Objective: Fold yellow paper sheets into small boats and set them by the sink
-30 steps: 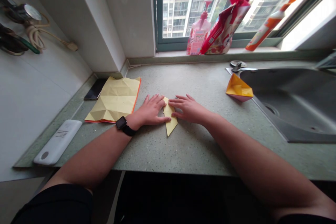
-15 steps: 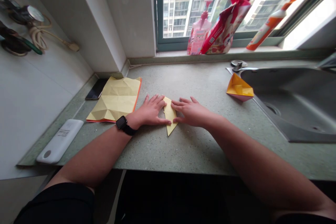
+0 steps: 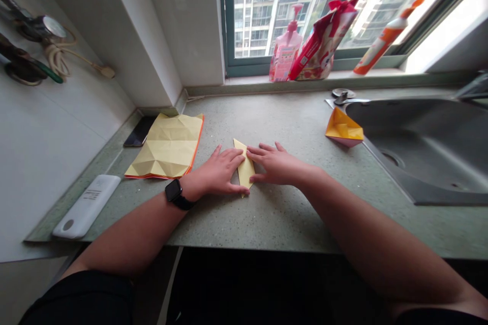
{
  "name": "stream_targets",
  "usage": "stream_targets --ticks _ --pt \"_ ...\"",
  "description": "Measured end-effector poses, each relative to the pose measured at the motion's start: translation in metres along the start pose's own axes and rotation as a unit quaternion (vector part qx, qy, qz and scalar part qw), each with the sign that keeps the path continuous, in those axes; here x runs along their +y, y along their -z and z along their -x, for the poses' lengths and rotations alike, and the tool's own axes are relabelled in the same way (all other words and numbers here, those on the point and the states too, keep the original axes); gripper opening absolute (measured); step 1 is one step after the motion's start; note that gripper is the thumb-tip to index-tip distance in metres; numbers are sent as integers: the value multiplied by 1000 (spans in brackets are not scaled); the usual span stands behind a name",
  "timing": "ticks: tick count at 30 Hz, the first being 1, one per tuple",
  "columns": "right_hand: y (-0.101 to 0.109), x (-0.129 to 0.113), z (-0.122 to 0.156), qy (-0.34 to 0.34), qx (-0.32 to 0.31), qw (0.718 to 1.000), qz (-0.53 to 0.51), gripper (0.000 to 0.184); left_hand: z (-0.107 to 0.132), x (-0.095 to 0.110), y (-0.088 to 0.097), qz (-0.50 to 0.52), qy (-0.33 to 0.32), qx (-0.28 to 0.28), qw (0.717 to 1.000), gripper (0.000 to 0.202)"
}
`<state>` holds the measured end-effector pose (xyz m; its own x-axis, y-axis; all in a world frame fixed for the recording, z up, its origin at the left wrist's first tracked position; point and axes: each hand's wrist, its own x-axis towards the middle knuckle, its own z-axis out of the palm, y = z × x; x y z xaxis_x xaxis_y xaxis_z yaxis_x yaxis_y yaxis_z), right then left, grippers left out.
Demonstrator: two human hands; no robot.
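Note:
A folded pale-yellow paper (image 3: 246, 170), narrow with pointed ends, lies on the countertop between my hands. My left hand (image 3: 220, 171) touches its left side, fingertips near the upper part and thumb by the lower point; the fingers are stretched out and apart. From the other side my right hand (image 3: 275, 163) rests its fingertips and thumb on the paper's right edge, fingers also extended. Parts of the paper are covered by the fingertips. A few creased yellow sheets (image 3: 170, 144), with orange and red edges showing, lie left of my left hand.
A folded orange paper box (image 3: 343, 128) sits beside the metal sink (image 3: 423, 152). On the left are a dark phone (image 3: 138, 132) and a white power bank (image 3: 87, 206). A pink pump bottle (image 3: 286, 53), a red bag (image 3: 324, 43) and an orange-white bottle (image 3: 385, 40) line the windowsill.
My left hand has slid slightly down along the paper, its thumb now by the lower tip. The upper point of the paper shows more. My right hand stays at the right edge.

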<state>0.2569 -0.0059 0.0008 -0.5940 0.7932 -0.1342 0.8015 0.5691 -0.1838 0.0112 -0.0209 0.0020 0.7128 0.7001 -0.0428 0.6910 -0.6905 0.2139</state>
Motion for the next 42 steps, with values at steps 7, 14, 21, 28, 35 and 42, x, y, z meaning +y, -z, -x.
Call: stream_targets --ticks 7,14,21,28,35,42 --pt "-3 2 1 7 10 1000 -2 85 1 0 -1 20 10 -41 999 113" --pt "-3 3 1 11 16 1000 -2 88 1 -6 -4 34 6 -27 999 125" --pt "-3 2 0 9 11 1000 -5 87 -7 -14 -4 32 9 -29 999 101" --pt "-4 4 0 17 12 1000 -12 84 -19 -21 -9 33 57 25 997 64" --pt "-6 5 -1 12 21 1000 -13 81 -23 -28 -8 37 105 23 993 102" --pt "-3 8 0 15 27 999 -20 83 -19 -29 -10 28 131 67 989 98"
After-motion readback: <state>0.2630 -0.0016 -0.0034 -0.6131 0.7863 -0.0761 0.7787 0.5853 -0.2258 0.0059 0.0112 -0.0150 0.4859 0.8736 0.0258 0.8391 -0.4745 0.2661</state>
